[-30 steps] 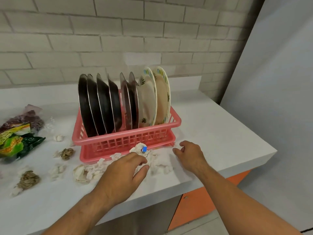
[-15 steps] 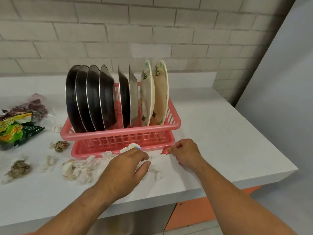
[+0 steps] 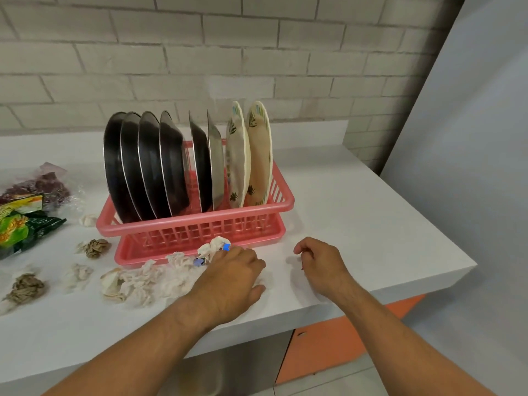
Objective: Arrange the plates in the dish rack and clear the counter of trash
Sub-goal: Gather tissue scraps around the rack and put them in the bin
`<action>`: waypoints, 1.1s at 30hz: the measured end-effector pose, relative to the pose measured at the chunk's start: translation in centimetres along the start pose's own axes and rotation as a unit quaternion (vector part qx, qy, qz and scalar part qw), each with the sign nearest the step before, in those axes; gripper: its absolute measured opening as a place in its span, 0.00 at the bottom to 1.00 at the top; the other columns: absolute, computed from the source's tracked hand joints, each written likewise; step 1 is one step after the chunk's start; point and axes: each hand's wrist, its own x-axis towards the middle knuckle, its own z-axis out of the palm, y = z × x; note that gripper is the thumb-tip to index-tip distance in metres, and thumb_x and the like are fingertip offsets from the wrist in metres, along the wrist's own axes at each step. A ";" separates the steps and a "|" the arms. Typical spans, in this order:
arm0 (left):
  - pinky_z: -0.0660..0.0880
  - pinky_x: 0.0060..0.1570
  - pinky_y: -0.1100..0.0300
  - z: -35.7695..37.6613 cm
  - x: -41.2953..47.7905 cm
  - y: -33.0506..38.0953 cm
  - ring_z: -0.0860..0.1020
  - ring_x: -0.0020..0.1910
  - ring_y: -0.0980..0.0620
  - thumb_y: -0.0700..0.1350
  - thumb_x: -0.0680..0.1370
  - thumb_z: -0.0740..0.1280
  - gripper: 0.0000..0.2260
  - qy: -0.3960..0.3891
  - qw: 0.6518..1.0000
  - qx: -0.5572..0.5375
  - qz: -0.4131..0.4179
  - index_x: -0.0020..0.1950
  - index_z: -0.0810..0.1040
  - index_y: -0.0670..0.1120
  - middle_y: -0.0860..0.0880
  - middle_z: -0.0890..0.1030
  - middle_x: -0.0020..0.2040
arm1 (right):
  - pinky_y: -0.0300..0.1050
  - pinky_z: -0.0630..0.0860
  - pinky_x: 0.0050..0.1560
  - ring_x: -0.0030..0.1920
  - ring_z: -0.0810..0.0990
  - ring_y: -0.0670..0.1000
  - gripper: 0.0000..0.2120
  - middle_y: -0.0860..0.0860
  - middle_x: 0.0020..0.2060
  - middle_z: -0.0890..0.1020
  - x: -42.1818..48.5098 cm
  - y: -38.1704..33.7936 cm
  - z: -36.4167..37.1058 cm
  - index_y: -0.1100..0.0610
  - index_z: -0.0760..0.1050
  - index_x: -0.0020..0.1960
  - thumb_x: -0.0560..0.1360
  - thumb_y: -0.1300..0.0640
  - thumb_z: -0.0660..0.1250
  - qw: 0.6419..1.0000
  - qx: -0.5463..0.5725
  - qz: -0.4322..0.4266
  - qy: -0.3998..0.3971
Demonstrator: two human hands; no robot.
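Right hand (image 3: 323,264) pinches red scrap (image 3: 302,265), now lifted off the counter (image 3: 371,224) beside the rack (image 3: 200,224).
Left hand (image 3: 228,281) stays on the wads (image 3: 148,278); I cannot tell its grip. Plates (image 3: 171,161) stand racked, so I judge only trash remains.

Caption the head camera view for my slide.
Plates stand in the pink dish rack; left hand rests on crumpled paper scraps, right hand curled alongside.
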 end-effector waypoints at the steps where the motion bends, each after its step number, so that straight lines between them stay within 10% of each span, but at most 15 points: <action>1: 0.58 0.69 0.50 0.5 0.5 0.2 0.66 0.66 0.50 0.58 0.80 0.57 0.20 -0.010 1.000 0.024 0.008 0.69 0.68 0.52 0.52 0.72 0.66 | 0.34 0.73 0.40 0.41 0.78 0.45 0.16 0.48 0.43 0.79 -0.4 0.0 0.0 0.53 0.76 0.49 0.80 0.66 0.52 1.000 0.002 0.001 0.000; 10: 0.61 0.69 0.49 2.8 3.6 1.3 0.72 0.61 0.47 0.38 0.78 0.64 0.18 0.010 0.996 0.072 0.044 0.66 0.73 0.51 0.50 0.76 0.59 | 0.35 0.68 0.36 0.35 0.71 0.42 0.16 0.43 0.37 0.75 -4.0 0.1 -1.1 0.53 0.77 0.50 0.80 0.63 0.51 0.997 0.071 0.030 0.007; 21: 0.70 0.37 0.61 -4.0 2.4 -2.0 0.76 0.41 0.53 0.48 0.83 0.54 0.08 0.082 0.950 -0.293 -0.066 0.52 0.73 0.53 0.53 0.77 0.44 | 0.43 0.77 0.50 0.47 0.79 0.47 0.15 0.49 0.47 0.82 -4.7 -1.6 1.5 0.57 0.78 0.54 0.82 0.51 0.55 0.998 -0.018 -0.034 -0.053; 27: 0.65 0.33 0.62 -3.8 0.3 -4.0 0.73 0.33 0.55 0.55 0.82 0.56 0.17 0.107 0.945 -0.289 -0.107 0.35 0.72 0.51 0.54 0.74 0.32 | 0.37 0.68 0.35 0.32 0.73 0.42 0.12 0.43 0.32 0.74 -4.3 -3.7 4.2 0.49 0.74 0.58 0.80 0.45 0.59 0.990 -0.081 -0.063 -0.098; 33: 0.67 0.34 0.64 -4.1 -1.2 -4.4 0.74 0.41 0.57 0.58 0.76 0.66 0.13 0.097 0.950 -0.256 -0.152 0.42 0.72 0.49 0.55 0.76 0.42 | 0.46 0.76 0.54 0.54 0.79 0.51 0.19 0.49 0.58 0.80 -3.3 -5.0 5.7 0.46 0.67 0.67 0.79 0.41 0.59 0.978 -0.167 -0.068 -0.104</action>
